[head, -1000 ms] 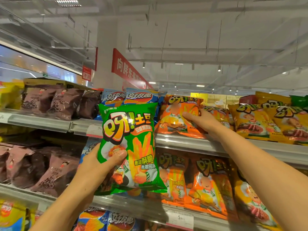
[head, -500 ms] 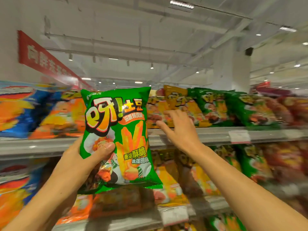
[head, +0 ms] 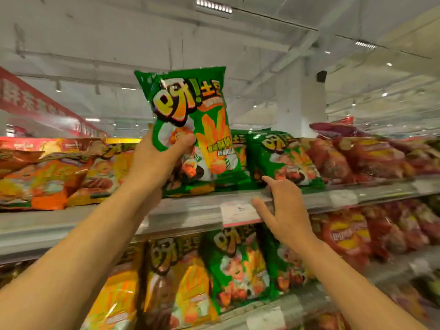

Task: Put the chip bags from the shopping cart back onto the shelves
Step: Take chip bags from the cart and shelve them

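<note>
1. The long grey metal top shelf (head: 195,210) runs across your view, stocked with orange bags at the left, matching green chip bags (head: 283,160) in the middle and red bags (head: 371,156) at the right.
2. The lower shelf row (head: 240,265) holds more green and orange bags standing upright.
3. The glossy green chip bag with orange fries printed on it (head: 190,110) is raised upright above the top shelf's edge, just left of the matching green bags.
4. Your left hand (head: 157,160) grasps that bag at its lower left, thumb across the front.
5. Your right hand (head: 283,210) is released, fingers spread, at the shelf edge beside the white price tag (head: 238,213).
</note>
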`<state>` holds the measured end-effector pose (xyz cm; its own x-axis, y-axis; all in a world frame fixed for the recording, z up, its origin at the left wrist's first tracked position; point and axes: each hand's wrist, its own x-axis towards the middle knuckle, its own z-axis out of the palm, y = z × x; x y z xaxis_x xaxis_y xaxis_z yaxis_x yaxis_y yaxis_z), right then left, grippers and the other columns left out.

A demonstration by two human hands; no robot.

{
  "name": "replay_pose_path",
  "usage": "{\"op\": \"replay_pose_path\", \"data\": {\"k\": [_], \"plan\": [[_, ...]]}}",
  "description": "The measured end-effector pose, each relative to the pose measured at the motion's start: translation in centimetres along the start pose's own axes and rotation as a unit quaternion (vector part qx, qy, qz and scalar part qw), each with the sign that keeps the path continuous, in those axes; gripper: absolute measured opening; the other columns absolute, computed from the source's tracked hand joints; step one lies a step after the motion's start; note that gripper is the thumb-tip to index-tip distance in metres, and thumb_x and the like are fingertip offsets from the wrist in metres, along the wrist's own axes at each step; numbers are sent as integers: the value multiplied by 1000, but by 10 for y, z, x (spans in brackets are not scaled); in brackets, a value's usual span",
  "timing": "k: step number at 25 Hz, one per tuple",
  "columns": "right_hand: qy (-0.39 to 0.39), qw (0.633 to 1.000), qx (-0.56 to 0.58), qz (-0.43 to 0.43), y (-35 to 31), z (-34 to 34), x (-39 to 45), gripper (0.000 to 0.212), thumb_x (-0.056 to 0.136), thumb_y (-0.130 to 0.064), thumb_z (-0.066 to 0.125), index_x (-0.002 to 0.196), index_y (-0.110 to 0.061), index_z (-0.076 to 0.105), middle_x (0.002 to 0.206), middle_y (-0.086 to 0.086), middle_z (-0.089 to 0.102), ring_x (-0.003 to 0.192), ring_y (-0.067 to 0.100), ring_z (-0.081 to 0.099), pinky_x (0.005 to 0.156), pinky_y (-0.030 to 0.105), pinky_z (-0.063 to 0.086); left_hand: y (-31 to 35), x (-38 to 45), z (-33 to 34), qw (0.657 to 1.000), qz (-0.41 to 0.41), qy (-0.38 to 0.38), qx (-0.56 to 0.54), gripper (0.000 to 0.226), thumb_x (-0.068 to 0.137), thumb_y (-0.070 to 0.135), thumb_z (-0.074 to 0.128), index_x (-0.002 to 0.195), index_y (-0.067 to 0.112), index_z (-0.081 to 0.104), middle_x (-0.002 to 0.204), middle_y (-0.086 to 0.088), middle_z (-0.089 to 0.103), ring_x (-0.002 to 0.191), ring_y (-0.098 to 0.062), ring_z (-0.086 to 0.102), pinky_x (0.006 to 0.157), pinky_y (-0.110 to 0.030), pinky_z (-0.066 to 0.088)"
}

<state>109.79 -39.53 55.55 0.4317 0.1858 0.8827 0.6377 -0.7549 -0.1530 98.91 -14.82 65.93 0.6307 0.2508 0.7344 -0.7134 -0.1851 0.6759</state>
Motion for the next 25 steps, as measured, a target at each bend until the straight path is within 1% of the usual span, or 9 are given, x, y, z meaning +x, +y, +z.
{"op": "replay_pose_path", "data": {"k": [3, 6, 9, 13, 18, 20, 22, 23, 25], "plan": [[63, 997, 14, -34, 15, 11, -7, 68, 99, -58, 41, 141, -5, 53, 105, 1, 56, 107, 24, 52, 102, 46, 44, -16, 27, 45, 999, 8, 14, 42, 29, 86, 25, 78, 109, 34, 62, 98, 13, 76, 83, 4, 72, 62, -13, 56], [97, 994, 11, -50, 22, 19, -8, 64, 100, -57, 42, 140, -9, 54, 126, 6, 57, 121, 24, 49, 109, 42, 43, -45, 41, 73, 988, -71, -53, 123, 21, 88, 25, 77, 98, 34, 61, 94, 15, 71, 70, 10, 68, 53, -8, 50], [93, 994, -6, -62, 25, 20, -7, 63, 101, -60, 36, 148, -19, 50, 152, 7, 43, 143, 25, 36, 116, 39, 32, -63, 46, 80, 958, -198, -121, 168, 25, 83, 40, 79, 99, 27, 65, 101, 3, 75, 86, -8, 70, 66, -24, 52], [93, 992, -34, -76, 26, 22, -7, 60, 104, -58, 33, 152, -26, 46, 157, 3, 44, 149, 26, 33, 120, 50, 32, -65, 55, 76, 941, -239, -172, 166, 63, 65, 53, 85, 115, 19, 67, 106, -4, 78, 103, -25, 72, 95, -44, 55], [108, 991, -25, -74, 26, 24, -8, 59, 104, -58, 30, 150, -27, 50, 154, 5, 47, 146, 24, 35, 120, 52, 31, -61, 50, 80, 928, -261, -223, 145, 70, 72, 47, 81, 128, 11, 60, 109, -5, 78, 101, -23, 75, 96, -44, 57], [106, 991, -23, -73, 25, 22, -7, 59, 104, -57, 30, 146, -25, 54, 150, 6, 50, 143, 24, 37, 118, 53, 34, -55, 42, 86, 940, -217, -172, 201, 83, 75, 52, 80, 141, 15, 47, 117, 3, 71, 104, -19, 70, 96, -42, 55], [101, 992, -20, -70, 24, 20, -8, 57, 104, -57, 33, 145, -25, 56, 148, 6, 52, 143, 26, 39, 117, 53, 36, -50, 33, 90, 938, -73, -68, 333, 96, 80, 56, 75, 155, 25, 24, 142, 1, 51, 127, -21, 52, 105, -43, 48], [98, 993, -18, -69, 23, 19, -8, 56, 103, -56, 35, 144, -25, 57, 148, 6, 52, 143, 26, 39, 117, 51, 36, -48, 26, 91, 909, 25, -42, 414, 95, 83, 58, 69, 158, 29, 18, 153, -2, 37, 140, -24, 38, 112, -47, 41], [91, 994, -16, -64, 23, 17, -8, 55, 103, -56, 37, 143, -26, 58, 149, 5, 51, 144, 27, 38, 118, 48, 36, -47, 10, 95, 828, 173, -62, 530, 78, 89, 64, 52, 156, 32, 26, 163, 1, 22, 150, -25, 19, 117, -49, 33]]}}
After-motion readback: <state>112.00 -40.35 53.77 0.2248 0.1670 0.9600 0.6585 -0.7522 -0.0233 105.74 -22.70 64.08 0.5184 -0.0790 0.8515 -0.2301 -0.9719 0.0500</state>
